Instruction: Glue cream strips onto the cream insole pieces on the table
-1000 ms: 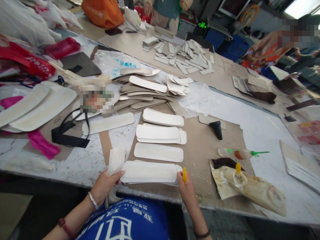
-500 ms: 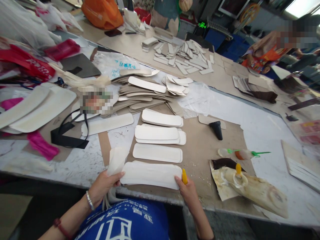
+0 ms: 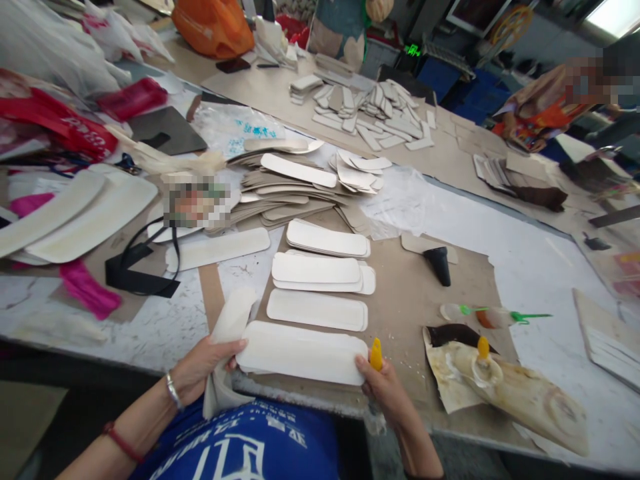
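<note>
My left hand [image 3: 203, 367] pinches the left end of a long white rounded strip [image 3: 303, 352] at the table's near edge, and also grips a folded white cloth [image 3: 225, 353] that hangs down over the edge. My right hand [image 3: 387, 390] holds the strip's right end with the thumb on top, and a small yellow-tipped tool [image 3: 375, 354] sticks up from its fingers. The strip is lifted slightly over the brown cardboard mat [image 3: 405, 307]. Just beyond it lie three more piles of white strips [image 3: 317, 287] in a column.
A glue-stained sheet with a yellow-capped bottle [image 3: 483, 360] lies right of my hand, with a green-tipped bottle [image 3: 493, 315] and a black cone [image 3: 440, 265] beyond. Heaps of tan and white strips [image 3: 295, 183] fill the middle. Bags and black straps [image 3: 135, 267] lie left. Another person [image 3: 555, 100] sits far right.
Both hands have lifted the white strip off the pile near the edge and drawn it slightly toward me; the cloth in my left hand now hangs lower.
</note>
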Demonstrator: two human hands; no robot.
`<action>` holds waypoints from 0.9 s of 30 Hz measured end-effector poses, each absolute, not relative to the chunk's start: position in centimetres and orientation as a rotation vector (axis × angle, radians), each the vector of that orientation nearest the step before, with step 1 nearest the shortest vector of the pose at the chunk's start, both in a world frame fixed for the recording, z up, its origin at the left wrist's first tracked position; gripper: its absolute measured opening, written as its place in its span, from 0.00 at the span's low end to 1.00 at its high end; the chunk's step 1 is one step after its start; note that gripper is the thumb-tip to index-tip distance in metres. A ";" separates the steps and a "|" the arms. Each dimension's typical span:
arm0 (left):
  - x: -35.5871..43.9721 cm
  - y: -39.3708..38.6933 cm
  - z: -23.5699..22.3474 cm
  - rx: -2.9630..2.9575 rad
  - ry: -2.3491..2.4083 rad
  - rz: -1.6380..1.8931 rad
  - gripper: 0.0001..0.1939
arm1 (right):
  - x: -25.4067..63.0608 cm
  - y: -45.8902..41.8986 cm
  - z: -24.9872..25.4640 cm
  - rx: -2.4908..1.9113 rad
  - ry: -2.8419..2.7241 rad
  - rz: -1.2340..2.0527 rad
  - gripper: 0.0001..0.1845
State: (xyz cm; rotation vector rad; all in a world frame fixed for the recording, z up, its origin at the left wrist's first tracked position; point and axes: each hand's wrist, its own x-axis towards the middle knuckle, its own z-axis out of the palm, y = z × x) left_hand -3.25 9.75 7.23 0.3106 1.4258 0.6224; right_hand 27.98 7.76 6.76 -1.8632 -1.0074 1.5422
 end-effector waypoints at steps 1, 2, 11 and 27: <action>-3.3 9.8 7.3 0.271 1.378 0.616 0.18 | 28.0 7.8 6.9 -1.830 -0.941 1.632 0.23; -3.4 9.9 7.4 0.247 1.347 0.611 0.18 | 28.1 7.9 6.9 -1.807 -0.900 1.694 0.23; -1.2 13.0 6.2 0.532 1.619 0.653 0.11 | 30.0 13.1 5.1 -1.984 -1.371 1.278 0.21; -1.3 13.7 6.8 0.468 1.716 0.733 0.18 | 31.2 16.0 4.1 -2.304 -1.701 0.840 0.13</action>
